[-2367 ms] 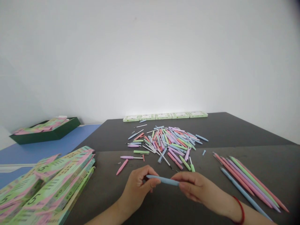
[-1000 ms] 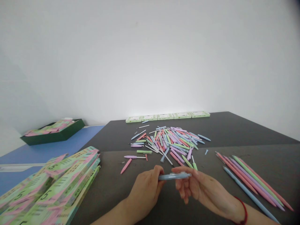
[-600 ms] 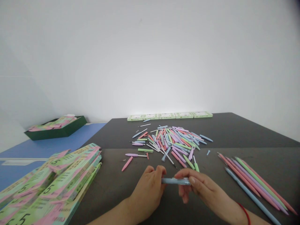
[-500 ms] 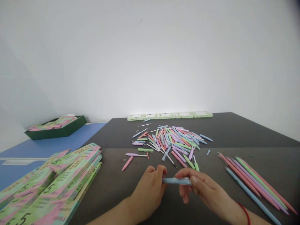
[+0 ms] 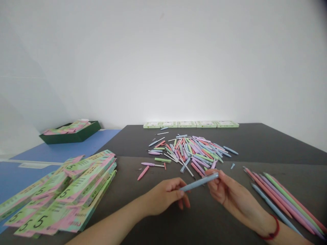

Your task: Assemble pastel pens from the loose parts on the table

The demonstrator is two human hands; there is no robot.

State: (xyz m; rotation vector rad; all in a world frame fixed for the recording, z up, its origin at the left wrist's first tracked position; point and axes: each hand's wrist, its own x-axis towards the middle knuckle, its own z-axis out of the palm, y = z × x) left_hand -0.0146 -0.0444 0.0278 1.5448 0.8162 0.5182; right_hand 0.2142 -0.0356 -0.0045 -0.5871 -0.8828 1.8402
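Note:
A light blue pen (image 5: pixel 198 183) is held between my two hands above the dark table's front part. My left hand (image 5: pixel 167 195) pinches its lower left end between thumb and fingers. At the raised right end, my right hand (image 5: pixel 227 190) grips the pen with thumb and fingertips. Just beyond the hands lies a loose heap of pen parts (image 5: pixel 196 149) in pink, green, blue and purple, with white refills among them. A row of whole-looking pens (image 5: pixel 286 200) lies to the right of my right hand.
Stacked green and pink packets (image 5: pixel 76 190) cover the left front. A dark green box (image 5: pixel 74 136) of similar packets stands on the blue surface (image 5: pixel 107 139). Flat pale green boxes (image 5: pixel 187 125) line the black table's (image 5: pixel 255 139) back edge. A small blue piece (image 5: pixel 232 166) lies right of the heap.
The pen now tilts up to the right and shows more of its length. My left hand has opened out to a thumb-and-finger hold, my right hand has risen, and the view has shifted slightly.

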